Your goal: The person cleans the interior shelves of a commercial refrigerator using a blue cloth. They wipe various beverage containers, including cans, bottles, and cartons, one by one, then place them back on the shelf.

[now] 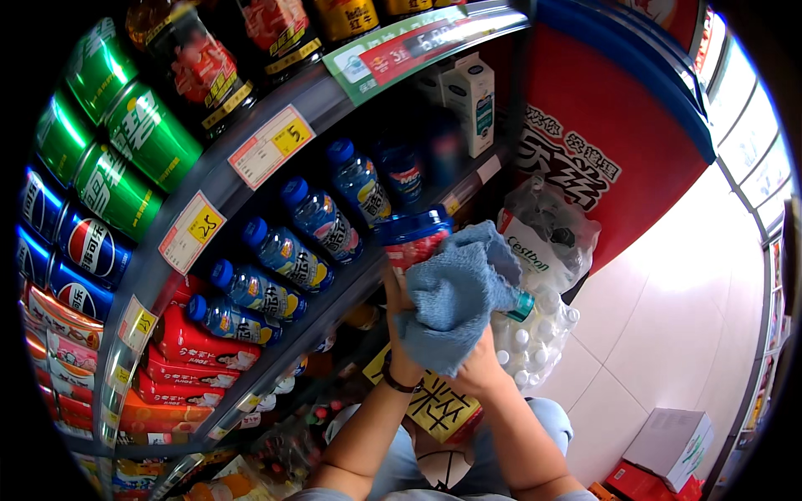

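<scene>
A light blue terry cloth (pixel 448 294) is bunched up in front of me, with my right hand (pixel 479 363) gripping its lower part. My left hand (pixel 401 351) holds a red container with a dark blue lid (pixel 416 235), which leans toward the shelf. The cloth hides much of that container and most of the left fingers. From behind the cloth's right side sticks a teal cap (pixel 521 305); whether a hand holds its bottle cannot be told. Blue-capped drink bottles (pixel 288 257) stand in a row on the shelf to the left.
Above, a shelf edge with price tags (pixel 272 145) carries green cans (pixel 150 134) and Pepsi cans (pixel 94 244). A red display panel (pixel 595 106) rises at the right. Wrapped water bottles (pixel 539 351) stand on the tiled floor (pixel 633 313). Boxes (pixel 667 441) lie lower right.
</scene>
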